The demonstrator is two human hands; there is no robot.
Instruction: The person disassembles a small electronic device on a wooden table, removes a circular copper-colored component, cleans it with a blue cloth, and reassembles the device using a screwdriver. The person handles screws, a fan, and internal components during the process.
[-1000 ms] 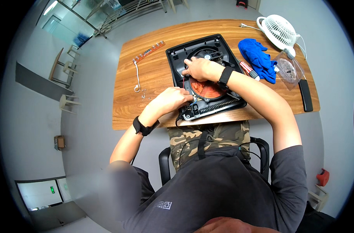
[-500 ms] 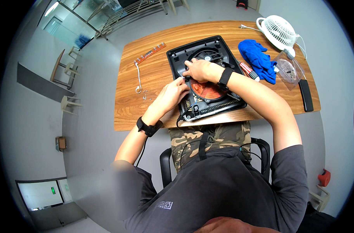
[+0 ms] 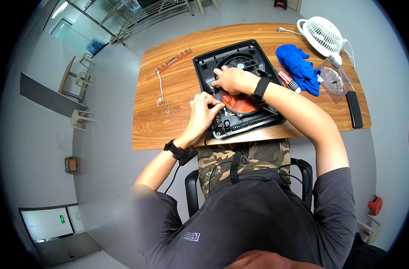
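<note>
An opened induction cooker lies on the table, its black plastic housing (image 3: 204, 67) tilted slightly. Inside it are a round copper coil (image 3: 241, 106), a black fan (image 3: 240, 66) and circuit parts along the near side. My right hand (image 3: 233, 80) reaches over the coil from the right, fingers bent down between coil and fan; what they grip is hidden. At the coil's left edge, my left hand (image 3: 202, 112) is closed in a pinch, thumb and forefinger close together beside thin wires. Whatever sits in that pinch is too small to make out.
Left of the cooker lie an orange circuit strip (image 3: 174, 60) with a white cable (image 3: 160, 87) and several small screws (image 3: 168, 111). To the right are a striped tube (image 3: 288, 81), a blue cloth (image 3: 298, 67), a clear plastic box (image 3: 333, 80), a black bar (image 3: 354, 110) and a white fan (image 3: 322, 36).
My left hand has turned and shifted slightly right and nearer to me, its thumb now extended toward the coil. My right hand stays almost in place.
</note>
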